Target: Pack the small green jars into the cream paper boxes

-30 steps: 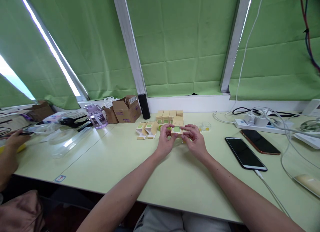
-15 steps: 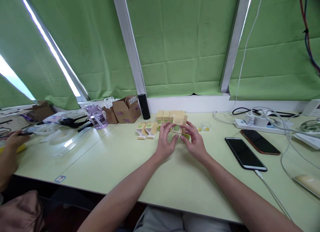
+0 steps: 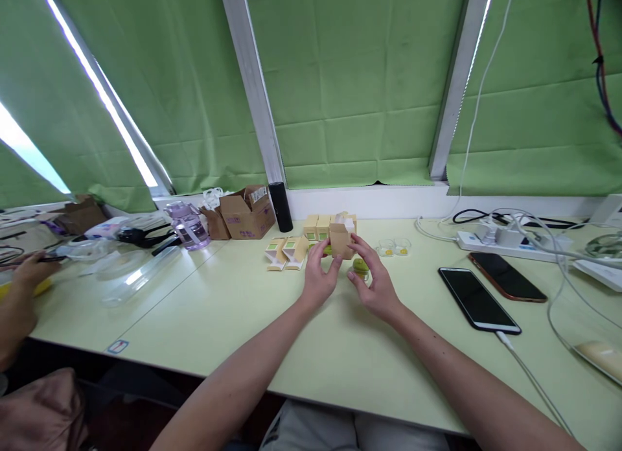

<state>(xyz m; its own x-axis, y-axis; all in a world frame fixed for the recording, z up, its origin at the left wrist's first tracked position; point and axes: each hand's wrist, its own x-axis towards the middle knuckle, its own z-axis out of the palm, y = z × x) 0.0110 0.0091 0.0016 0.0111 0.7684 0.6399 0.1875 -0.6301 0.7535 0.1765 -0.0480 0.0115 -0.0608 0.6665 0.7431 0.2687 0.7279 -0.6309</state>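
Green fabric blinds (image 3: 359, 94) were hung between grey metal posts (image 3: 250, 81), and below them a pale, smooth-topped bench (image 3: 194, 321) was spread with packaging and electronics. Near its middle, a small tan paperboard carton (image 3: 341, 242) was held between the two hands, a plain brown panel turned toward the camera. Its left side was gripped by the bent fingers of the left hand (image 3: 318, 282); its right edge was met by the fingertips of the right hand (image 3: 380, 288), whose thumb was held lower, next to a small clear cup with a green top (image 3: 360, 267). Whether that cup was touched by the thumb could not be told.

Behind the carton, a row of matching tan cartons (image 3: 317, 225) was lined up, marked with green squares on which no lettering could be read. To the left, two open tan cartons with green panels (image 3: 286, 251) were set side by side; to the right, two clear cups with yellow spots (image 3: 394, 247) were placed together.

Farther left, purple printing was borne by an open brown cardboard box (image 3: 247, 216), with a white label on its flap; both were too small to be read. Beside it were stood a black cylinder (image 3: 280, 207) and a translucent lilac bottle (image 3: 187, 225). Two dark-screened phones (image 3: 479, 300) were laid at the right, before a white power strip (image 3: 510, 245).
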